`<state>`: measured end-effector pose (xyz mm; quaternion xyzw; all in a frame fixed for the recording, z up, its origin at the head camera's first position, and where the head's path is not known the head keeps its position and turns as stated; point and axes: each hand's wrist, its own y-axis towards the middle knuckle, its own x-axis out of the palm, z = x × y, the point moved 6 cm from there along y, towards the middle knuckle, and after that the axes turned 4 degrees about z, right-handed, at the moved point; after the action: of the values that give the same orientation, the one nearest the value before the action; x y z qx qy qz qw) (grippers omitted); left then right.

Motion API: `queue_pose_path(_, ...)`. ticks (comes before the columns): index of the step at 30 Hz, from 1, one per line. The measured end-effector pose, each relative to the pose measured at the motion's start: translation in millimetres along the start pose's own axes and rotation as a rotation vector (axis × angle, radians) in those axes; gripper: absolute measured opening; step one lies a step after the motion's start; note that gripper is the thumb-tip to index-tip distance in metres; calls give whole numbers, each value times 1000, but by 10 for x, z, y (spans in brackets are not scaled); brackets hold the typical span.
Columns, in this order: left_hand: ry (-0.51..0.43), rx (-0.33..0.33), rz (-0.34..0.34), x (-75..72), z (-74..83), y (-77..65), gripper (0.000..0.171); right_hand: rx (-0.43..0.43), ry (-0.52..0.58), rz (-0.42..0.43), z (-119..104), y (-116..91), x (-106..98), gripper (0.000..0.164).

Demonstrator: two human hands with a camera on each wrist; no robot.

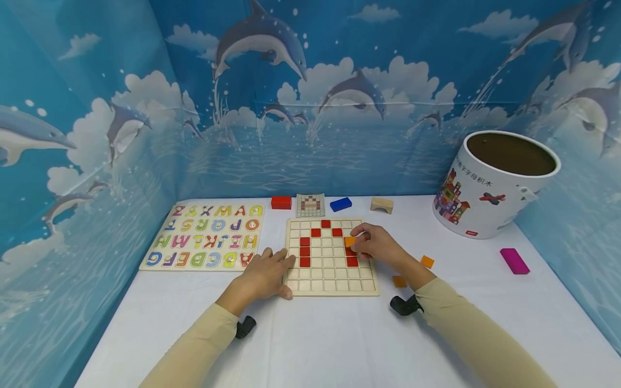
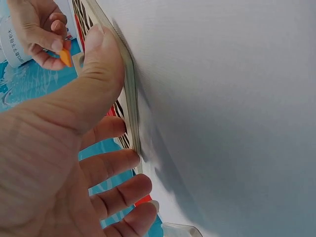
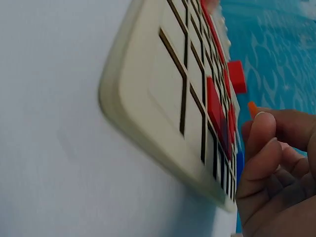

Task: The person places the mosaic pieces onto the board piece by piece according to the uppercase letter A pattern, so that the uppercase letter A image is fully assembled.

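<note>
A wooden grid board (image 1: 330, 288) lies on the white table, with several red square tiles (image 1: 304, 251) set in its cells in an arch-like outline. My left hand (image 1: 264, 275) rests at the board's left side, its thumb on the near corner and its fingers spread along the edge. Between thumb and fingertips, my right hand (image 1: 380, 247) pinches an orange square tile (image 1: 350, 241) over the right part of the board. In the right wrist view, only a small orange corner shows past the fingertips. Two loose orange tiles (image 1: 427, 262) lie by the right forearm.
Left of the board lies an alphabet puzzle (image 1: 204, 237). Behind it stand a red block (image 1: 281, 202), a pattern card (image 1: 310, 205), a blue block (image 1: 341, 204) and a wooden arch block (image 1: 381, 205). A white bucket (image 1: 477, 207) and a magenta block (image 1: 515, 261) are at right.
</note>
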<state>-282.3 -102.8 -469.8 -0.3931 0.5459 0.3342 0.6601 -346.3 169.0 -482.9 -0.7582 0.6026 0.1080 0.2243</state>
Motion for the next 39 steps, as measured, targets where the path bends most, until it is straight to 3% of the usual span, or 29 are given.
queue_pose_path(6, 4, 3, -4, -6, -6, 5, 93, -137, -306, 12, -156, 47, 222, 24)
queue_pose_path(9, 6, 3, -9, -2, -6, 4, 93, -166, -415, 23, -209, 46, 283, 22)
queue_pose_path(17, -1, -8, -14, -6, -12, -7, 94, -181, -525, 22, -258, 29, 359, 24)
queue_pose_path(20, -5, -11, -20, 1, -13, -7, 94, -195, -513, 20, -270, -29, 305, 30)
queue_pose_path(23, -4, -11, -19, 8, -15, -4, 94, -184, -456, 40, -257, -129, 129, 35)
queue_pose_path(28, 3, -9, -10, -9, -1, 4, 93, -148, -397, 106, -115, -395, -360, 40)
queue_pose_path(34, 12, -4, -11, -22, 5, -3, 92, -87, -383, 154, 263, -718, -947, 53)
queue_pose_path(39, 20, 1, -10, -9, 13, -2, 92, -28, -398, 159, 551, -883, -1265, 64)
